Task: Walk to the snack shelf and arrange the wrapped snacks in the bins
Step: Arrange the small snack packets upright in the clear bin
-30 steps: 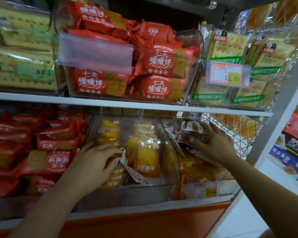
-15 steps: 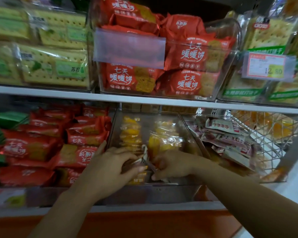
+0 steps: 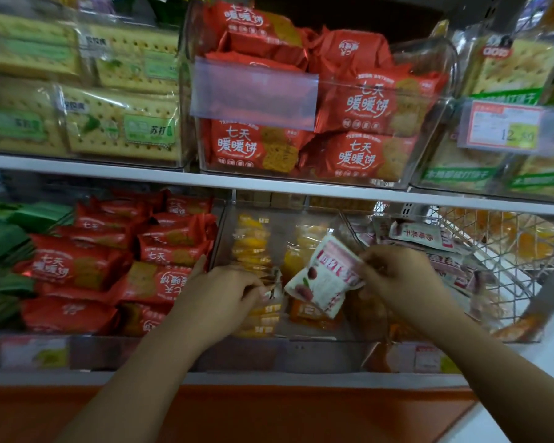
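My right hand (image 3: pixel 400 279) pinches a red-and-white packet (image 3: pixel 325 276) above the yellow-snack bin (image 3: pixel 301 339), I judge for the matching pile (image 3: pixel 422 235) at right; my left hand (image 3: pixel 224 292) grips a wrapper (image 3: pixel 274 284) there, steadying the row.

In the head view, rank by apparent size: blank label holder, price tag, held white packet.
1. blank label holder
2. price tag and white packet look alike; the packet is nearer.

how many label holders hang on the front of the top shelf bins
2. A blank translucent holder on the bin of red packets, and a holder with a price tag on the cracker bin at right. The far left is blurred, so another may be hidden.
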A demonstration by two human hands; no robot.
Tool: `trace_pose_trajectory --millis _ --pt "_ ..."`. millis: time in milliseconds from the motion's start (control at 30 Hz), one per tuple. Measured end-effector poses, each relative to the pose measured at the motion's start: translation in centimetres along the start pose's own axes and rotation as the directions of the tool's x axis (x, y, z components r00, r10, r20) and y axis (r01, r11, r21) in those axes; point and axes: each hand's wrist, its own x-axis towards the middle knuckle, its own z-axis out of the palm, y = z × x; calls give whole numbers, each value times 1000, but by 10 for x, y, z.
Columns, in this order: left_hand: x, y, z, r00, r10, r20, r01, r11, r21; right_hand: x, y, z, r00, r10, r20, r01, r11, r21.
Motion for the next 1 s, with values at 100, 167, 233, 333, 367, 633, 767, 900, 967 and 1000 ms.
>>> trace_pose_trajectory --millis 100,167,233,333,367,633,767,900,967,1000 --pt "8 8 -6 997 -49 67 44 996 79 -15 17 -16 983 93 -156 -59 977 206" --pt "15 15 -12 987 -95 131 73 984 162 -22 31 -23 958 205 -203 -117 920 373" --pt "23 24 -16 981 -125 145 85 964 252 -27 45 -27 919 337 -203 -161 794 586" --pt "32 33 -15 981 -150 125 95 926 365 -30 58 -35 838 532 -122 -220 533 817" --pt "33 35 -13 978 -163 127 101 913 396 -28 63 -37 804 585 -104 -228 465 855" --pt "32 43 -11 974 -187 131 106 877 468 0 97 -50 724 681 -111 -159 321 934" --pt "25 57 -9 991 -128 34 95 864 495 -4 103 -49 784 619 -52 -238 377 895" --pt "22 85 -10 970 -24 -243 98 949 299 -6 104 -50 801 597 -34 -268 409 872" --pt "20 107 -10 941 -14 -337 59 991 124 -8 106 -52 803 595 -34 -276 422 864" --pt "20 119 -9 930 -13 -368 24 999 25 -9 108 -54 800 599 -38 -284 434 855"
